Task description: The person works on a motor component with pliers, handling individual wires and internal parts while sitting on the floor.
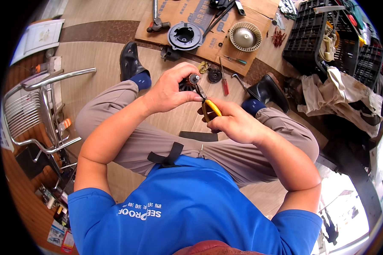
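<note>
Yellow-handled metal pliers (213, 108), clasped in that person's right fingers (220, 123), slant forward and left from them toward a dark, cylindrical, silver-tipped part (194, 79), which the nearer left fingers (186, 68) grip.

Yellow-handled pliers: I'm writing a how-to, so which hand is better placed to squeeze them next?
Probably the right hand: it grips the yellow-handled pliers, while the left hand is occupied holding the dark motor-like part by the pliers' nose.
</note>
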